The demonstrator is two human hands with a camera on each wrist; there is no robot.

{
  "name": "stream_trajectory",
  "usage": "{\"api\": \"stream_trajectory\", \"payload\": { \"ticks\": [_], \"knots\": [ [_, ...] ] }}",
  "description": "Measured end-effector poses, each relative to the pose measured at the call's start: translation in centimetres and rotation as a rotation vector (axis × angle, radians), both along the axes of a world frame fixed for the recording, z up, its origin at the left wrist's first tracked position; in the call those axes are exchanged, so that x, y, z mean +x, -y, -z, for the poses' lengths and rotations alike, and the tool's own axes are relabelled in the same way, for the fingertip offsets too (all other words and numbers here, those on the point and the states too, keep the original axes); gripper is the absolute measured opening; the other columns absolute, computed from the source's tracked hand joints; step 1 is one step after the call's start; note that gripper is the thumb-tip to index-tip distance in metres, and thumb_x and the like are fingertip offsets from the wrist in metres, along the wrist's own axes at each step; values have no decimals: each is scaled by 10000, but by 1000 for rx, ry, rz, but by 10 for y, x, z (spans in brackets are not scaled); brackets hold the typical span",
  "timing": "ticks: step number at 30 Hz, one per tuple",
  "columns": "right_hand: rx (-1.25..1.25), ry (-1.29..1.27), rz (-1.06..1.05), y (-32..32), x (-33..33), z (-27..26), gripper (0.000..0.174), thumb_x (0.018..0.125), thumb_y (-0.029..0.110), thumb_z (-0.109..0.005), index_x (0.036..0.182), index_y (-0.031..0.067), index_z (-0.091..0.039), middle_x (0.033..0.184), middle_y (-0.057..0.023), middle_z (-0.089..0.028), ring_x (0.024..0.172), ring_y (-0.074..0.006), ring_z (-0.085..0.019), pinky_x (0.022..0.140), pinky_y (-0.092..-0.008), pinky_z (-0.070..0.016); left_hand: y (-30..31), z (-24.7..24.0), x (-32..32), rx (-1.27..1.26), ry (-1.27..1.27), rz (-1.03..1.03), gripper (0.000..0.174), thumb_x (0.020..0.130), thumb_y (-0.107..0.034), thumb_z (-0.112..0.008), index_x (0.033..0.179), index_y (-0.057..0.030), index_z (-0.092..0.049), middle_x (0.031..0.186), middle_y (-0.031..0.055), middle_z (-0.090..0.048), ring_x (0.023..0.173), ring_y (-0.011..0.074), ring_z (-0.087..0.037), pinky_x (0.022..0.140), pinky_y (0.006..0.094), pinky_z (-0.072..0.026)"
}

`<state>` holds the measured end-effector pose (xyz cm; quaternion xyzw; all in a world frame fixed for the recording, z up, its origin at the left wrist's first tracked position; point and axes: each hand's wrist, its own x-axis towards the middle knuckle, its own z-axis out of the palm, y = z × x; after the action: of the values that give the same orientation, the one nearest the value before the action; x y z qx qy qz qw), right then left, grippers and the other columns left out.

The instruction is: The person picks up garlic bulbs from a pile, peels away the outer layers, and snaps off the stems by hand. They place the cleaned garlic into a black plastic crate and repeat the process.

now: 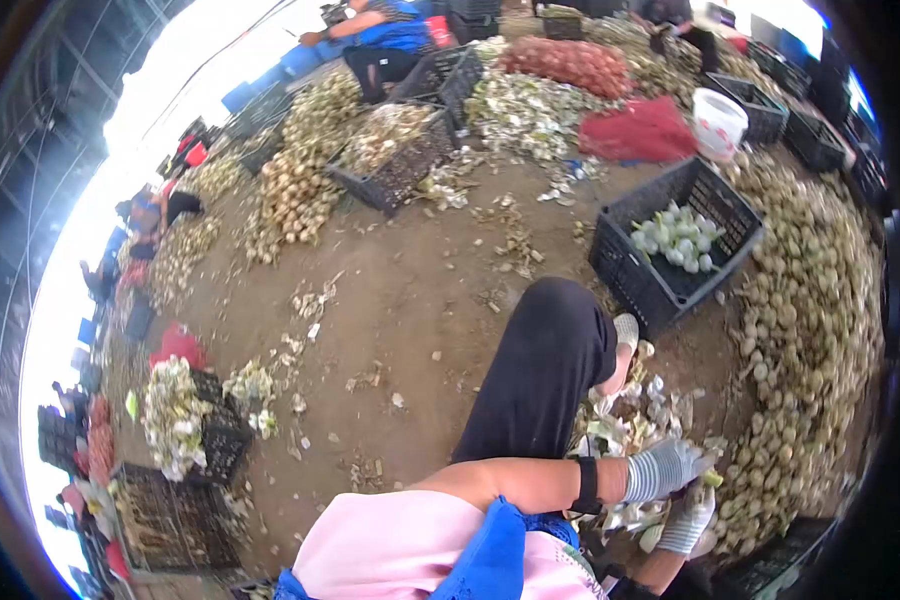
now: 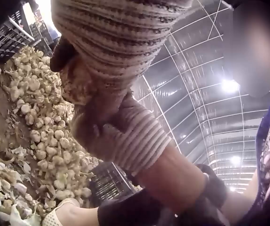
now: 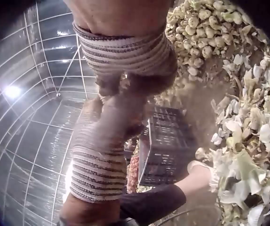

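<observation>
Both hands wear striped gloves and meet over the ground at the lower right. My left hand (image 1: 662, 470) (image 2: 118, 40) curls its fingers round a garlic bulb (image 2: 78, 84), partly covered by the glove. Just below it, my right hand (image 1: 686, 522) (image 3: 128, 56) grips at the same spot, where a pale green piece (image 1: 712, 479) shows at the fingertips. The fingers overlap and blur in both wrist views, which hides much of the bulb. Beside the hands lies a large heap of garlic bulbs (image 1: 805, 330).
A black crate (image 1: 618, 262) with peeled white bulbs (image 1: 678, 238) stands beyond my foot. Loose skins (image 1: 625, 425) cover the ground near the hands. Farther off are a white bucket (image 1: 718, 122), a red sack (image 1: 638, 132), filled crates and other people seated among heaps.
</observation>
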<state>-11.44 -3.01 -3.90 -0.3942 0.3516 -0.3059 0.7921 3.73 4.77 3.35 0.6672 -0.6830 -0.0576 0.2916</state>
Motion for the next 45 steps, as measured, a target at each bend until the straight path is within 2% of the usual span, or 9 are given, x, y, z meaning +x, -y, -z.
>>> {"api": "stream_trajectory", "payload": {
  "ticks": [7, 13, 15, 19, 28, 35, 39, 41, 45],
  "knots": [
    [-302, -184, -78, 5, -19, 10, 363, 806, 157, -591, 1124, 8, -497, 1074, -90, -571, 928, -218, -569, 781, -354, -477, -20, -42, 23, 249, -259, 96, 833, 590, -215, -720, 1294, -1, -329, 973, 144, -578, 863, 327, -596, 731, 385, -486],
    [-157, 150, -57, -26, 1, -42, 340, 837, 153, -549, 1121, -19, -479, 1003, -115, -571, 877, -219, -579, 773, -323, -488, -4, 7, 16, 162, -1152, 57, 652, 702, -227, -687, 1231, -44, -353, 998, 154, -581, 868, 228, -580, 757, 324, -464],
    [-542, -331, -147, -5, -6, -14, 366, 829, 171, -566, 1128, -13, -464, 1045, -124, -556, 913, -215, -567, 820, -328, -471, -7, -1, 16, 198, -1055, 26, 631, 721, -229, -669, 1229, -42, -344, 1010, 171, -572, 883, 233, -574, 756, 331, -466],
    [61, 128, -47, -20, 10, -53, 379, 881, 266, -495, 1157, 8, -462, 1090, -97, -552, 926, -180, -563, 805, -328, -464, -4, 3, 11, 66, -1078, 28, 628, 704, -218, -667, 1219, -24, -363, 1102, 177, -518, 982, 228, -526, 816, 338, -439],
    [-1086, -470, 68, -44, 27, -101, 288, 593, -63, -623, 865, 29, -644, 797, -84, -610, 748, -221, -588, 665, -302, -470, -1, 43, -1, 127, -976, 87, 637, 667, -233, -754, 1190, -18, -462, 1045, 128, -541, 982, 216, -514, 871, 331, -430],
    [-6, -99, 435, 2, -22, 12, 126, 793, 10, -499, 884, -39, -572, 840, -127, -587, 712, -188, -565, 639, -291, -502, 5, -19, 28, -142, -1914, 134, 563, 830, -429, -557, 1224, -50, -424, 1035, 87, -554, 910, 182, -570, 703, 301, -535],
    [-560, -719, -471, -48, 12, -64, 644, 726, 176, -703, 1260, 2, -389, 1043, -123, -570, 933, -216, -563, 819, -345, -467, -4, -25, 32, -212, -1660, 16, 808, 733, -619, -571, 1277, -68, -339, 1060, 97, -522, 894, 185, -569, 696, 270, -519],
    [-140, 0, -168, -54, 30, -68, 743, 674, 196, -761, 1281, 11, -375, 1122, -98, -538, 957, -200, -556, 801, -315, -467, -11, -22, 20, -124, -1441, 204, 983, 667, -698, -561, 1343, -58, -249, 1179, 129, -451, 1037, 232, -499, 854, 316, -432],
    [67, 103, 130, -49, 23, -91, 650, 713, 207, -734, 1246, 26, -408, 1131, -86, -522, 1007, -164, -525, 801, -273, -491, -12, -19, 25, -119, -911, 200, 1024, 602, -636, -650, 1323, -1, -296, 1237, 176, -440, 1143, 275, -442, 956, 366, -349]
  ]
}}
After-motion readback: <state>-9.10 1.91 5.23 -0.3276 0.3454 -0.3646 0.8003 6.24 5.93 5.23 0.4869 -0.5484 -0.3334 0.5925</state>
